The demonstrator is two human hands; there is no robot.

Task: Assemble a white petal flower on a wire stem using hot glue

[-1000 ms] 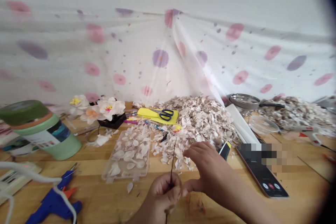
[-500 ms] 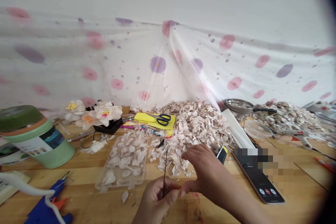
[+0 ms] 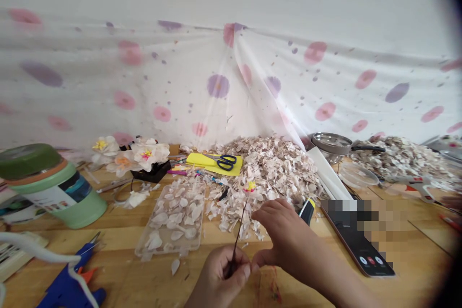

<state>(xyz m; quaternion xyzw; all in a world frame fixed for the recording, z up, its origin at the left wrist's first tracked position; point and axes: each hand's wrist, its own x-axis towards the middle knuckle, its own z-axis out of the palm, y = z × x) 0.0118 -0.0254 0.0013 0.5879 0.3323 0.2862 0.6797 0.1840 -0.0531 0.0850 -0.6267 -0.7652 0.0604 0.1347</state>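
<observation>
Stem [image 3: 239, 231] in left hand [image 3: 224, 274], right unclear

Glue gun [image 3: 68, 279] cut off at frame edge. Left grip closed round stem, lower end hidden. Right hand [image 3: 288, 236]: thumb at left fingertips, can't tell if pinching. Stem leans further right than half-second ago. Phone [image 3: 344, 236] part-pixelated. Stem's yellow-pink tip [image 3: 250, 186] shows against petals [image 3: 285, 168].

I can't tell whether my right hand [image 3: 283, 236] pinches anything; the left hand [image 3: 225, 269] hides the dark stem [image 3: 240, 228] lower down. Leftward on the table [image 3: 126, 274], my view crops the blue glue gun [image 3: 67, 285]; pixelation masks part of the phone [image 3: 352, 237].
</observation>
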